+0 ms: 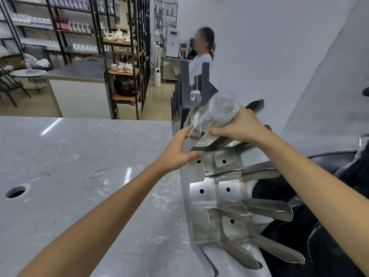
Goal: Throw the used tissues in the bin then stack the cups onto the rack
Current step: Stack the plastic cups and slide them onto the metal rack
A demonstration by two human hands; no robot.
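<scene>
Right hand (242, 124) grips one clear glass cup (214, 114) around its side. That cup lies tipped, its open mouth pointing down-left at a metal peg (191, 114) on the rack (217, 188), its bottom up and to the right. Left hand (179, 152) is open and rests flat on the rack's top edge, just below the cup. I count one cup, one rack and two hands. No tissues or bin show.

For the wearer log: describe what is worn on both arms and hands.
Both forearms are bare as far as the frame shows: no sleeves in view. The left hand and right hand wear no gloves, and no watch, bracelet or ring is visible. The fingers are uncovered, with no tape or markings.
</scene>
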